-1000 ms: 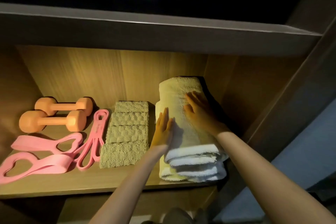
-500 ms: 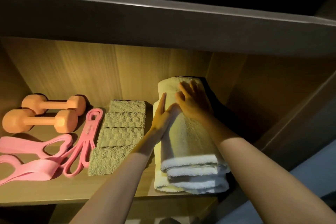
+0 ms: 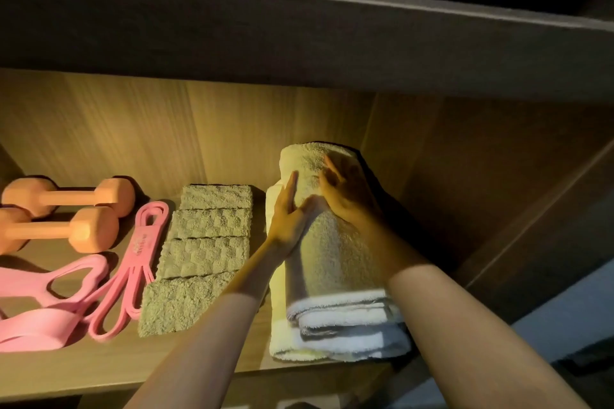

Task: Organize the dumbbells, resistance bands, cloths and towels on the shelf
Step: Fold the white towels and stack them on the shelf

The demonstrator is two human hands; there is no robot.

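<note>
Head view shows the towels (image 3: pixel 335 262) stacked on the shelf (image 3: pixel 186 368) at 3 o'clock of the cloths (image 3: pixel 204 252), left hand (image 3: pixel 287 214) flat against their side, right hand (image 3: pixel 349 191), blurred, apparently open-palmed on top: judged as squaring the stack, after which both hands need only lift away.

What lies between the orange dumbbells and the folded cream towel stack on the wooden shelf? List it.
Head view: pink rubber resistance bands, then a row of four olive textured cloths running front to back.
</note>
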